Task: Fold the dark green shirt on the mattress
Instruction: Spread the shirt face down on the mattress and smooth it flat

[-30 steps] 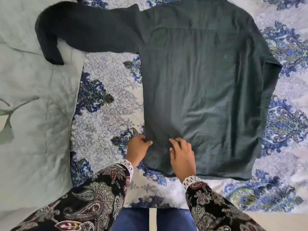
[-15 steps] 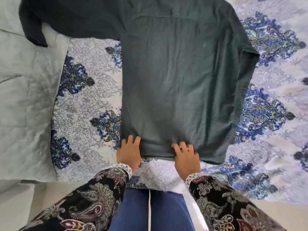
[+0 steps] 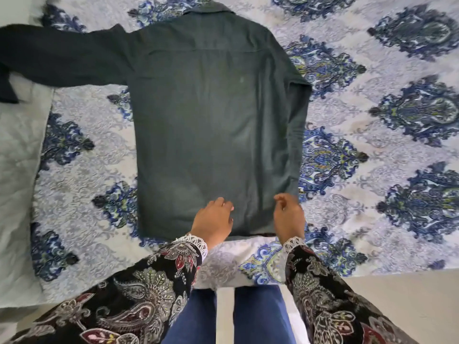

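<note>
The dark green shirt (image 3: 211, 115) lies flat and back-up on the mattress, collar at the far end. Its left sleeve (image 3: 57, 60) stretches out to the left; the right sleeve is folded in along the right side. My left hand (image 3: 213, 220) rests on the shirt near its bottom hem, fingers loosely spread. My right hand (image 3: 289, 217) hovers at the shirt's bottom right corner with fingers curled; nothing is visibly gripped.
The mattress carries a white sheet with blue paisley print (image 3: 372, 150). A pale green quilt (image 3: 19, 170) covers the left side, under the sleeve's cuff. The mattress's near edge (image 3: 372, 274) runs just in front of my legs, with light floor beyond.
Both hands moved rightward along the bottom hem and lifted off their flat press. The view shifted, so the collar is now visible and the shirt looks smoother.
</note>
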